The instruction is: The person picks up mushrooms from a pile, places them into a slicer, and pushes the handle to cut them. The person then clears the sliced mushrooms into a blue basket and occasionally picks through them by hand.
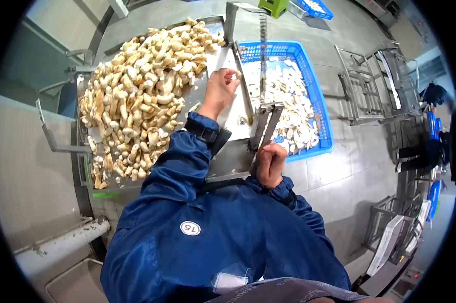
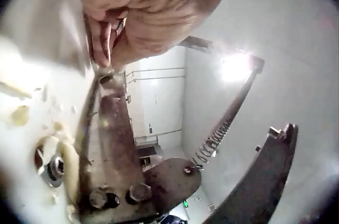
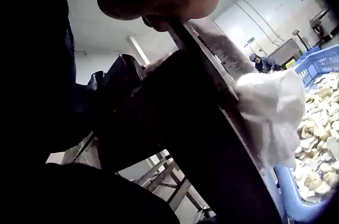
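Note:
My left hand (image 1: 220, 88) is over the white cutting board (image 1: 234, 112), its fingertips near the long metal blade bar (image 1: 244, 81). Thumb and fingers pinch a small pale mushroom piece (image 1: 237, 76), mostly hidden by the fingers. In the left wrist view, the curled fingers of that hand (image 2: 143, 12) come right down at the bar's edge. My right hand (image 1: 272, 162) grips the handle of the cutter's metal lever (image 1: 269, 126) at the board's near right corner. A coil spring (image 1: 263, 55) runs from the lever up to the frame (image 1: 231, 22).
A big heap of whole mushrooms (image 1: 137, 86) covers the steel table to the left. Right of the cutter stands a blue basket (image 1: 328, 129) holding many mushroom slices (image 1: 296, 118). White cloth or plastic (image 3: 273, 113) is bunched beside the cutter. Metal racks (image 1: 362, 86) stand farther right.

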`<act>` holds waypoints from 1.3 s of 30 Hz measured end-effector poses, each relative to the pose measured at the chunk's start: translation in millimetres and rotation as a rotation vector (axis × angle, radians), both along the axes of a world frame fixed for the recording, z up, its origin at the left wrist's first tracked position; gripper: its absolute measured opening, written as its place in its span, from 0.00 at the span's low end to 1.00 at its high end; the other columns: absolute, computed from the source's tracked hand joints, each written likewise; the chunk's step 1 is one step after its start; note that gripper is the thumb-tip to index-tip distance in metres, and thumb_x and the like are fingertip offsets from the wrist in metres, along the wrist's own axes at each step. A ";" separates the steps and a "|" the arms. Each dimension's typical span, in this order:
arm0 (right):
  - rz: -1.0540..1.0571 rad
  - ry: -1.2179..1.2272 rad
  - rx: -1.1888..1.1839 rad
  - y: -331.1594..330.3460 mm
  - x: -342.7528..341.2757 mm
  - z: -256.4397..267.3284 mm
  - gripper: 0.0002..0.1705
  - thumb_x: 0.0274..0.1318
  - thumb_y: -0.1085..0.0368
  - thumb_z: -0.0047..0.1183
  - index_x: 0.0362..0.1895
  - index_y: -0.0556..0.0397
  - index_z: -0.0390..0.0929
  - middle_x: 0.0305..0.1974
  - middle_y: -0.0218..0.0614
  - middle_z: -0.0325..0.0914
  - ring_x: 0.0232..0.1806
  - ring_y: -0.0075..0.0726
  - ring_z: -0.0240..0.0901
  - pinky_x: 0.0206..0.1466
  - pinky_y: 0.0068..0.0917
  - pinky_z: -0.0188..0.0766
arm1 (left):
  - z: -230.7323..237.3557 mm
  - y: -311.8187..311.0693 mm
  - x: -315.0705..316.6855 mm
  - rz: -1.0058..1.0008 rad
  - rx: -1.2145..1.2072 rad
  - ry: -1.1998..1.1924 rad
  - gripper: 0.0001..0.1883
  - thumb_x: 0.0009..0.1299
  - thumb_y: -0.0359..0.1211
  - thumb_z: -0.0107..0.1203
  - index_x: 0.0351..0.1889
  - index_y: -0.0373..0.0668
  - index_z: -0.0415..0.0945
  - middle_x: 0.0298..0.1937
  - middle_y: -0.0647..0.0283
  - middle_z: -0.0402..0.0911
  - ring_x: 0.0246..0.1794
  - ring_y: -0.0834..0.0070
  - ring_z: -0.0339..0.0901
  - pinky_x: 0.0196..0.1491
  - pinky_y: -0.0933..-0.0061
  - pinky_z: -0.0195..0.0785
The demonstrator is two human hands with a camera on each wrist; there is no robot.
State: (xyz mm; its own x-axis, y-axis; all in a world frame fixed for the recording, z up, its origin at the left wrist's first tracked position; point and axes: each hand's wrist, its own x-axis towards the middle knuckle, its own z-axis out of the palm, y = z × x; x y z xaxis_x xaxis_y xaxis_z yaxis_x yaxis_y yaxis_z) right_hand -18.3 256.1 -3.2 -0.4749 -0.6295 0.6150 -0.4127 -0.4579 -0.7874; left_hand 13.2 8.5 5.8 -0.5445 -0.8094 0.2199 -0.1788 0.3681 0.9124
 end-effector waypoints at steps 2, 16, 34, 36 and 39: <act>0.005 0.012 0.028 2.3 -2.3 -1.6 0.11 0.67 0.75 0.44 0.51 0.54 0.63 0.26 0.33 0.64 0.23 0.25 0.60 0.28 0.23 0.59 | -7.2 -2.7 3.3 0.038 -0.148 -0.047 0.11 0.67 0.30 0.62 0.45 0.35 0.81 0.38 0.59 0.85 0.36 0.75 0.81 0.40 0.75 0.77; 0.098 -0.348 0.132 -24.5 -4.6 119.5 0.09 0.71 0.72 0.41 0.52 0.55 0.64 0.30 0.30 0.67 0.24 0.19 0.58 0.27 0.17 0.58 | 3.7 -6.4 -6.0 0.019 0.006 -0.106 0.07 0.66 0.31 0.63 0.38 0.38 0.84 0.33 0.61 0.88 0.32 0.78 0.83 0.39 0.78 0.75; 0.065 -0.133 0.084 1.8 1.2 31.2 0.07 0.69 0.74 0.43 0.48 0.54 0.64 0.29 0.31 0.66 0.26 0.22 0.60 0.30 0.20 0.60 | 5.5 -6.9 -9.1 0.034 0.019 -0.088 0.08 0.62 0.34 0.64 0.36 0.42 0.85 0.33 0.57 0.87 0.33 0.69 0.85 0.40 0.71 0.76; 0.089 -0.262 0.156 -3.9 0.1 64.5 0.06 0.70 0.73 0.44 0.49 0.54 0.64 0.29 0.28 0.66 0.26 0.18 0.59 0.30 0.17 0.58 | 4.4 -7.7 -10.0 0.032 0.011 -0.072 0.09 0.62 0.35 0.63 0.36 0.40 0.85 0.33 0.56 0.86 0.33 0.67 0.85 0.40 0.70 0.76; 0.158 -0.497 0.142 -23.5 -4.2 125.4 0.07 0.70 0.71 0.45 0.50 0.54 0.64 0.29 0.27 0.65 0.26 0.16 0.57 0.28 0.16 0.55 | 11.0 -4.8 -9.9 0.029 0.014 -0.123 0.10 0.63 0.35 0.63 0.36 0.39 0.85 0.33 0.56 0.86 0.34 0.67 0.85 0.41 0.70 0.76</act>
